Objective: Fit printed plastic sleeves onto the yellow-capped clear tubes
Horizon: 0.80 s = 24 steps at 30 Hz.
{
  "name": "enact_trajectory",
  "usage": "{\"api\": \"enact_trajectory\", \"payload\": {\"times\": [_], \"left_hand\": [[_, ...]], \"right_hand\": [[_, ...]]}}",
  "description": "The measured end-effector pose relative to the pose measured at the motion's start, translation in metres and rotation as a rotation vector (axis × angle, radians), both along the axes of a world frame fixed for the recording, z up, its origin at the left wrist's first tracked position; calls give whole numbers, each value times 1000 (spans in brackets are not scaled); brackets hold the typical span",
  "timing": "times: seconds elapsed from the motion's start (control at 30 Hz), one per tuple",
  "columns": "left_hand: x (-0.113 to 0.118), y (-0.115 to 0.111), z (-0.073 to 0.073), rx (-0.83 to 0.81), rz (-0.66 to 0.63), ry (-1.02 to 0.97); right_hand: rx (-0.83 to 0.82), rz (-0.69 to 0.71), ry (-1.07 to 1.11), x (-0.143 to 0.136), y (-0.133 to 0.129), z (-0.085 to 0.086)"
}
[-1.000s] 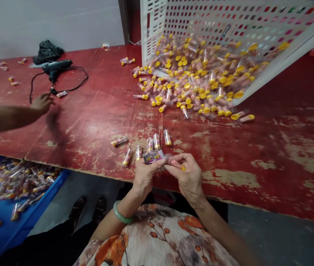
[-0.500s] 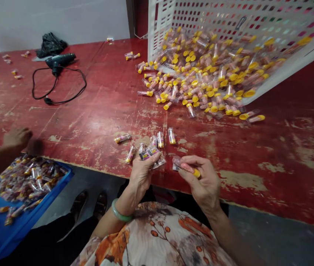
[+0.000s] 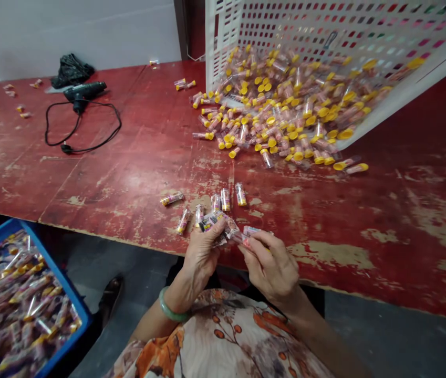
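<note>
My left hand (image 3: 201,257), a pale green bangle (image 3: 172,308) on its wrist, pinches a small stack of printed clear plastic sleeves (image 3: 211,220) just above the table's near edge. In my right hand (image 3: 273,270) is a small clear tube (image 3: 244,240) with pink contents, its end meeting the sleeves. The fingers cover most of that tube, and its cap is mostly hidden. Several sleeved tubes (image 3: 225,199) with yellow caps lie on the table just beyond my left hand.
A white perforated crate (image 3: 223,47) lies tipped, with many yellow-capped tubes (image 3: 262,126) spilling onto the worn red table (image 3: 128,173). At back left are a heat gun (image 3: 84,92) with a looped cord and a black bag (image 3: 71,71). A blue tray (image 3: 79,310) of sleeved tubes stands lower left.
My right hand has moved left, bringing the tube to the sleeves in my left hand. Another person's hand has left the left side, and the blue tray sits differently, fuller in view.
</note>
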<state>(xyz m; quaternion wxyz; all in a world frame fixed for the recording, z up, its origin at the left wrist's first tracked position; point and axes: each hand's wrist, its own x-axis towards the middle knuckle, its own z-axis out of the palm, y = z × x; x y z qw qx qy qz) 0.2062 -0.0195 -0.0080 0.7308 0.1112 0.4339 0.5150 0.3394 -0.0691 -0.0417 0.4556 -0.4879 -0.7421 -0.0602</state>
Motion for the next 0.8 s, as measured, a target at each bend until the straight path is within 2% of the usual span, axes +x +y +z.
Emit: {"api": "enact_trajectory", "payload": {"times": [0.17, 0.33, 0.47, 0.53, 0.6, 0.67, 0.8], "left_hand": [[3, -5, -5, 30, 34, 30], [2, -5, -10, 53, 19, 21], [-2, -5, -12, 80, 90, 41], [-3, -7, -12, 117, 89, 64], [-6, -10, -12, 128, 72, 74], [-11, -11, -12, 114, 71, 62], [-27, -5, -13, 98, 41, 42]], "right_hand": [[35, -74, 19, -7, -1, -3], [112, -35, 1, -13, 8, -6], [2, -49, 90, -24, 21, -8], [-62, -67, 53, -32, 25, -7], [-58, -57, 14, -36, 28, -2], [-78, 50, 40, -36, 30, 6], [-306, 367, 175, -24, 30, 19]]}}
